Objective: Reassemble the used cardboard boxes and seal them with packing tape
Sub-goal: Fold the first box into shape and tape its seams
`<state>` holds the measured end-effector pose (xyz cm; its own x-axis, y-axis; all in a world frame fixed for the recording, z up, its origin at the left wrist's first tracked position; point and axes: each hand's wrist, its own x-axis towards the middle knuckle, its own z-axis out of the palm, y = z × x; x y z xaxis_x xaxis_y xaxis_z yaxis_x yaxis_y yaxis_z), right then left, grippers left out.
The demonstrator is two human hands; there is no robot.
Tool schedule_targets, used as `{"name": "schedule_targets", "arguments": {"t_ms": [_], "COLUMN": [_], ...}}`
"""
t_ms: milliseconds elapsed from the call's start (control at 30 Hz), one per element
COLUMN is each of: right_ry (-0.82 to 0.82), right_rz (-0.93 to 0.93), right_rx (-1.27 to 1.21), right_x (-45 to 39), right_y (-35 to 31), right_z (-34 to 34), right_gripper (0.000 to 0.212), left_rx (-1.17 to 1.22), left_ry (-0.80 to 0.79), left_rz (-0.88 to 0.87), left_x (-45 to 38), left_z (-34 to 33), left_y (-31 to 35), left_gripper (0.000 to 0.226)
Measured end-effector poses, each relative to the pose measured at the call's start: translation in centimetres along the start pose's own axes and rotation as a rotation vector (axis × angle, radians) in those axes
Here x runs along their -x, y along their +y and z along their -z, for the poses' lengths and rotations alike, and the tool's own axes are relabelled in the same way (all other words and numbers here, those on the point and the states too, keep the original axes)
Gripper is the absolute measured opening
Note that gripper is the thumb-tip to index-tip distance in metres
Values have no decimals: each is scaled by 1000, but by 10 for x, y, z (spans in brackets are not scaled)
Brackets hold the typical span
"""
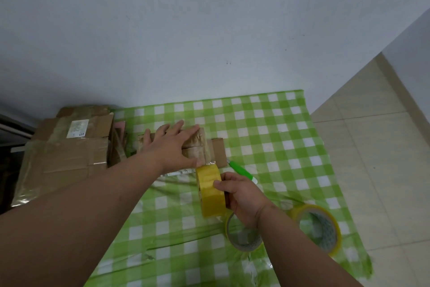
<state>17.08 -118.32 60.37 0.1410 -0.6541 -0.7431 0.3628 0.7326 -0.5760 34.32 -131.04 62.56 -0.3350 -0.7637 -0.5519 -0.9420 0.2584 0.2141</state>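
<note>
The small box [186, 144] sits mid-bench [267, 123], closed, with a tape strip already laid across its right part and running down to the roll [210, 191]. This box seems nearly sealed; the flattened boxes [65, 147] stacked at far left look undone. The left hand [172, 144] presses flat on the lid, fingers straight. The right hand [242, 196] grips the roll just near of the box.

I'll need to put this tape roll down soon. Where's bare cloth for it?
Bare cloth lies right of the small box, up to the wall. Crowded: the near right corner holds two spare rolls, and cardboard is stacked left.
</note>
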Motion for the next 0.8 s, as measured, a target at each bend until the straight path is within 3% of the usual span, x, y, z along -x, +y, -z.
{"name": "schedule_targets", "arguments": {"t_ms": [267, 467, 633, 800], "right_ry": [-1, 11, -118, -248], "right_rz": [-16, -23, -28, -47], "right_rx": [-31, -38, -110, -162], "right_x": [3, 6, 8, 6], "right_y": [1, -3, 0, 1], "right_z": [-3, -7, -16, -42], "right_gripper": [7, 9, 12, 25], "left_rx": [-229, -325, -450, -329], "left_ry": [57, 125, 137, 219], "left_rz": [-72, -80, -191, -51], "left_x": [25, 26, 19, 15], "left_z": [-14, -9, 12, 18], "left_y": [-21, -15, -9, -3], "left_gripper": [115, 101, 102, 98]}}
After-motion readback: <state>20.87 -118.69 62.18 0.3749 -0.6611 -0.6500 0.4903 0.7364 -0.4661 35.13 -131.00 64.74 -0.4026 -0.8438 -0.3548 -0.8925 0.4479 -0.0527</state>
